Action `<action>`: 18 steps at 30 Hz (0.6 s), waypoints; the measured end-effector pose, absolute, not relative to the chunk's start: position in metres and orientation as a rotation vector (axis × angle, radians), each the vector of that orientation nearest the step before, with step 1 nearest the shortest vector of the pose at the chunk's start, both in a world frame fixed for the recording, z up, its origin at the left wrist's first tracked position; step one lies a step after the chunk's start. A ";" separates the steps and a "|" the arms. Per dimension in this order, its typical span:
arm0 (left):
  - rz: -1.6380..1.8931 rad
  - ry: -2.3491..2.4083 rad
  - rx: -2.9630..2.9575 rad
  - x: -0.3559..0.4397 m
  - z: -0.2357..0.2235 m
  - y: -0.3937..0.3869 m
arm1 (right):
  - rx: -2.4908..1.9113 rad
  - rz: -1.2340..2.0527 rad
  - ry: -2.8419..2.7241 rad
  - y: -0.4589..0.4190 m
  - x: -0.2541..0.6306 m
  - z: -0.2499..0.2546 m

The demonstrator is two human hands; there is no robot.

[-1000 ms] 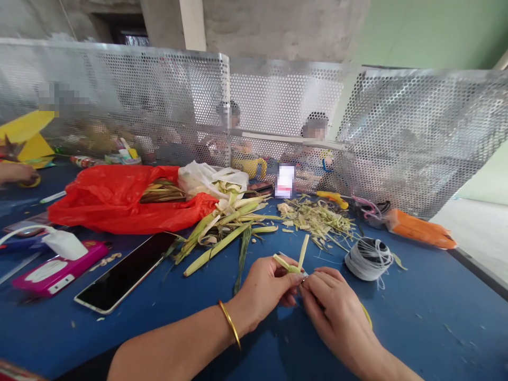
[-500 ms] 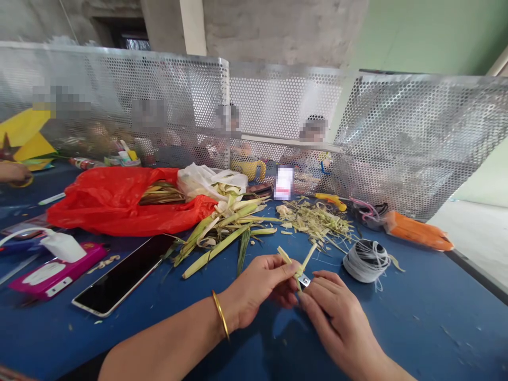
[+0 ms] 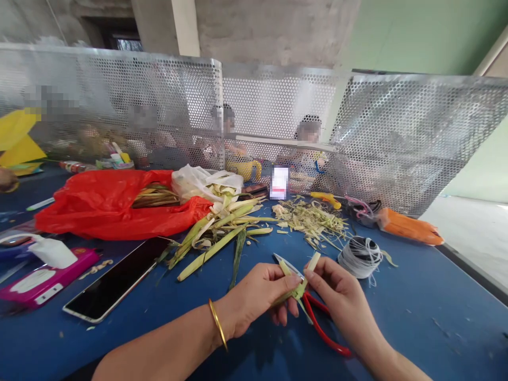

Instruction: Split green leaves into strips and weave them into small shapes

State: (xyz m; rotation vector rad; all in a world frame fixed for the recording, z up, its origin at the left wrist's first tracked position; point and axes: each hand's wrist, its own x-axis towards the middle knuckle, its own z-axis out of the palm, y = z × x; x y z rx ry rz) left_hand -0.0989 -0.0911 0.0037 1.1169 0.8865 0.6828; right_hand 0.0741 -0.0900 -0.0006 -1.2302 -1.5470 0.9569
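My left hand [image 3: 270, 291], with a gold bangle on its wrist, is closed on a small folded piece of pale green corn husk [image 3: 298, 292]. Between thumb and fingers, my right hand [image 3: 337, 288] pinches an upright strip of the same piece. Just under both hands lie scissors with red handles [image 3: 323, 333], their blades pointing away to the upper left. The husk and my fingers cover the scissors' middle. Beyond my hands are loose corn husks [image 3: 216, 256] and a heap of shredded husk bits [image 3: 313, 217].
A red plastic bag [image 3: 99, 211], a dark-screened phone [image 3: 115, 280] and a pink power strip [image 3: 47, 280] lie to the left. To the right are a spool of white thread [image 3: 360, 257] and an orange packet [image 3: 410, 226]. A perforated metal screen [image 3: 278, 100] stands behind, people beyond it.
My right hand has let go of the scissors, which now lie on the table beneath. It has moved up and taken hold of the husk strip. The view has shifted slightly right.
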 end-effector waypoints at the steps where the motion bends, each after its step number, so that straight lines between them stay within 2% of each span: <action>1: 0.688 0.910 1.145 -0.099 0.005 -0.092 | -1.235 0.805 -1.572 -0.090 0.077 0.002; 3: 0.661 0.934 1.227 -0.101 0.008 -0.093 | -1.218 0.546 -1.678 -0.089 0.082 0.008; 5: 0.604 0.923 1.311 -0.101 0.011 -0.095 | -1.166 0.500 -1.883 -0.090 0.084 0.015; 8: 0.531 0.923 1.360 -0.099 0.012 -0.099 | -1.125 0.751 -2.075 -0.093 0.081 0.020; 11: 0.505 0.942 1.359 -0.098 0.011 -0.102 | -1.223 0.987 -1.960 -0.097 0.076 0.017; 18: 0.509 0.975 1.509 -0.099 0.006 -0.106 | -1.218 1.163 -1.706 -0.101 0.072 0.008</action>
